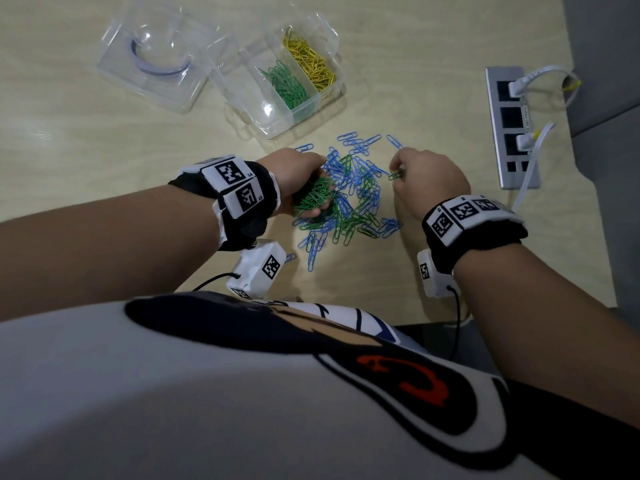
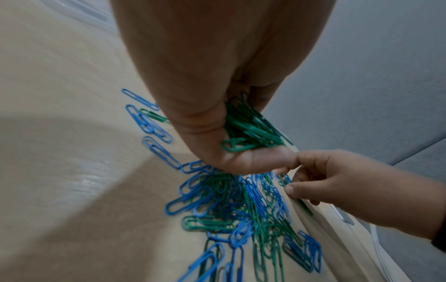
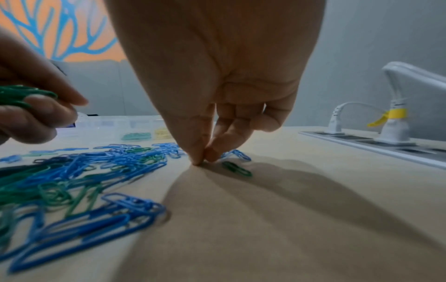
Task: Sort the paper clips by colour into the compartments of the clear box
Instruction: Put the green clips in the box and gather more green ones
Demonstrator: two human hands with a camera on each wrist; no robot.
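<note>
A loose pile of blue and green paper clips (image 1: 349, 199) lies on the table in front of me. My left hand (image 1: 306, 194) grips a bunch of green clips (image 2: 248, 129) just above the pile's left side. At the pile's right edge my right hand (image 1: 398, 169) has thumb and forefinger pinched on a single green clip (image 1: 396, 175), low at the table surface (image 3: 236, 168). The clear box (image 1: 242, 102) stands farther back, with green clips (image 1: 287, 86) in one compartment and yellow clips (image 1: 310, 62) in the one beside it. The compartment on its left looks empty.
The box's clear lid (image 1: 156, 60) lies to the left of the box. A power strip (image 1: 512, 126) with white plugs and cables is set in the table at the right. The table edge runs close to my body.
</note>
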